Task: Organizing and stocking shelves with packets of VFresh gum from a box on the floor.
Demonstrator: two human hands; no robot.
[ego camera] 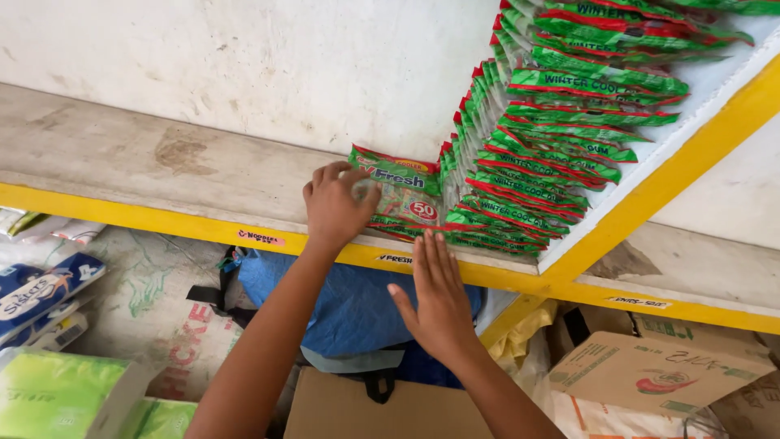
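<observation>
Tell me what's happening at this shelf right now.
A person is standing at a yellow-edged shelf against a white wall. The left hand presses down on a green and red packet lying flat on the shelf, next to a long row of similar packets standing on edge. The right hand is open, fingers straight, held just in front of the shelf edge and holding nothing. Below the shelf sit a blue bag and cardboard boxes.

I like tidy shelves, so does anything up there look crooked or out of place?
Mostly tidy. The one green packet under the left hand lies flat, apart from the overlapping row of packets; the right hand hovers below.
</observation>
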